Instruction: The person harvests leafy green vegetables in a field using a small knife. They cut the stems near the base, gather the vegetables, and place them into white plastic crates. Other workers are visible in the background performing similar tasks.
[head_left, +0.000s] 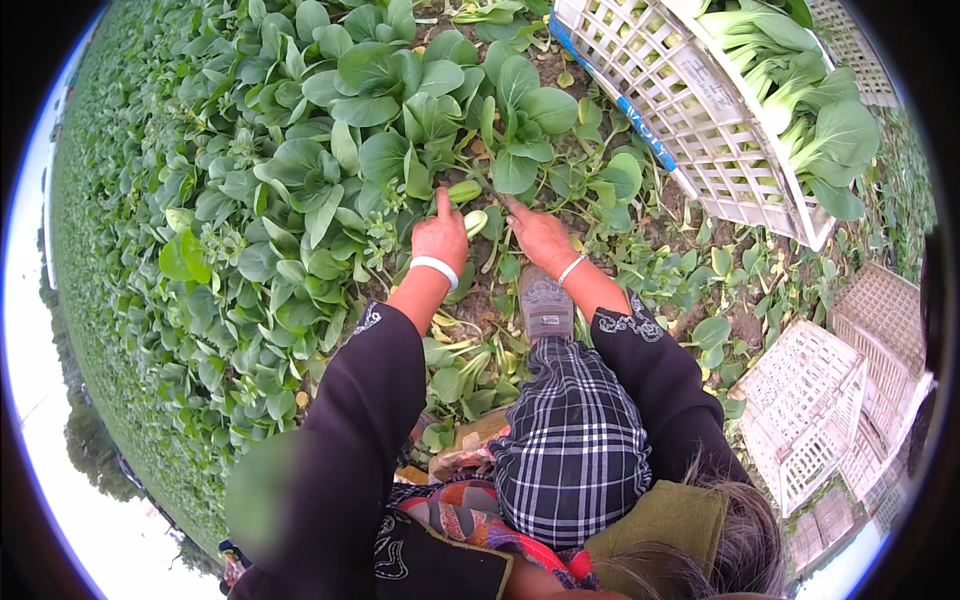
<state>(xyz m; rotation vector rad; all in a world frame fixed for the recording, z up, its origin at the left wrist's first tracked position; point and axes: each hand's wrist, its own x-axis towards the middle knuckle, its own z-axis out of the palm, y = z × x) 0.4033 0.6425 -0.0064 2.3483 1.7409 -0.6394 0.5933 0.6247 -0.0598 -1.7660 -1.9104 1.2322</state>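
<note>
My left hand (439, 244) is closed around a bok choy, whose pale cut-looking base (475, 223) shows beside the fingers. Just past the extended index finger lies a second pale green bok choy stem (465, 191); whether the hand holds it too is unclear. To the right, my right hand (544, 238) grips what looks like a knife (495, 196), its thin dark blade pointing up and left near the stems. Its handle is hidden in the fist. Rooted bok choy plants (517, 127) stand directly beyond both hands.
A white plastic crate (675, 112) filled with harvested bok choy (825, 135) stands tilted in view at upper right. Upturned-looking white crates (802, 405) lie at lower right. Dense bok choy rows cover the left. My shoe (547, 304) rests between my arms, near loose trimmed leaves (469, 371).
</note>
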